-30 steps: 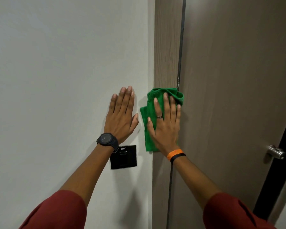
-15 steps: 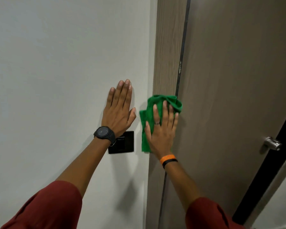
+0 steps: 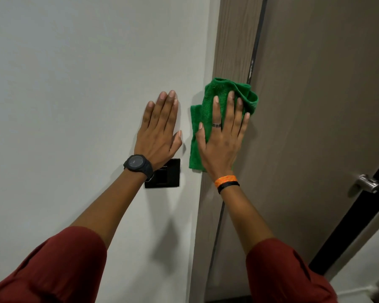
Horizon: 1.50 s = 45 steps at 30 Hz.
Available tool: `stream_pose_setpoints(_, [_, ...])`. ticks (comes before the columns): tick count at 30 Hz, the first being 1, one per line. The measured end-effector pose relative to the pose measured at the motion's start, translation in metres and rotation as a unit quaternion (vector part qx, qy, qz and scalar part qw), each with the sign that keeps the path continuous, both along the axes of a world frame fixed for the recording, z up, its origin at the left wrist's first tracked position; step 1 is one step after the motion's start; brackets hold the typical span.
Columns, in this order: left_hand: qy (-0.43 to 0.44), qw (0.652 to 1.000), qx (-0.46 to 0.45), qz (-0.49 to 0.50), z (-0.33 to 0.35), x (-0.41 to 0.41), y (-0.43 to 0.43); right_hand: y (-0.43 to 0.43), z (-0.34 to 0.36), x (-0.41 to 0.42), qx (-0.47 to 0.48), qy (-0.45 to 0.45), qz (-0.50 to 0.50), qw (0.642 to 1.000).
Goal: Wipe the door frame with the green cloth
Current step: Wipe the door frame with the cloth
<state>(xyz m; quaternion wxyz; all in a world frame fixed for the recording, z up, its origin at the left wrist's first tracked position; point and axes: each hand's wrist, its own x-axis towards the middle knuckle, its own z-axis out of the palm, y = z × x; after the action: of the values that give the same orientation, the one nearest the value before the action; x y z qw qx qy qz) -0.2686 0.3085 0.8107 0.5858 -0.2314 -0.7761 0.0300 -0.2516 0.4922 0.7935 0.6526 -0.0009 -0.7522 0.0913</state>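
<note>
The wood-grain door frame (image 3: pixel 234 40) runs top to bottom right of centre, between the white wall and the door. A crumpled green cloth (image 3: pixel 208 101) lies against the frame, and my right hand (image 3: pixel 222 136) presses flat on it with fingers spread upward. The cloth's left edge hangs over onto the wall. My left hand (image 3: pixel 159 130) rests flat and open on the white wall just left of the cloth, holding nothing. A black watch is on the left wrist, orange and black bands on the right.
A black switch plate (image 3: pixel 169 174) sits on the white wall (image 3: pixel 74 95) below my left hand, partly behind the wrist. The brown door (image 3: pixel 326 106) fills the right side, with a metal handle (image 3: pixel 368 184) at its right edge beside a dark gap.
The view has shifted a little. My right hand and the cloth moved slightly down the frame, then held at about switch-plate height. My left hand stays flat on the wall.
</note>
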Motion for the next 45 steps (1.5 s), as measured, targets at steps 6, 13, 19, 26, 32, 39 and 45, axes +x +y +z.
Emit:
stream_pose_setpoints(6, [-0.014, 1.0, -0.002, -0.001, -0.014, 0.003, 0.003, -0.004, -0.098, 0.013, -0.015, -0.039, 0.02, 0.999])
stream_pose_setpoints(13, [-0.025, 0.999, 0.021, 0.005, -0.018, 0.004, 0.01, -0.003, -0.158, 0.008, -0.018, -0.053, 0.036, 0.998])
stream_pose_setpoints(19, [-0.047, 0.999, 0.024, 0.003, -0.009, 0.016, 0.001, 0.002, -0.125, 0.011, -0.013, -0.032, 0.035, 0.999])
stream_pose_setpoints(26, [-0.034, 0.999, 0.026, 0.012, 0.017, 0.016, -0.014, 0.002, 0.001, -0.001, -0.015, 0.036, 0.028, 0.999])
stream_pose_setpoints(32, [-0.047, 0.999, 0.025, 0.006, -0.003, 0.018, -0.018, -0.001, -0.055, 0.003, -0.014, 0.012, 0.027, 0.999])
stream_pose_setpoints(39, [-0.084, 0.996, 0.023, 0.011, -0.036, 0.019, -0.024, -0.003, -0.135, 0.012, -0.005, -0.032, 0.022, 0.999])
stream_pose_setpoints(45, [-0.109, 0.994, 0.024, -0.007, -0.039, 0.031, -0.024, -0.006, -0.072, 0.026, -0.067, 0.04, 0.049, 0.996])
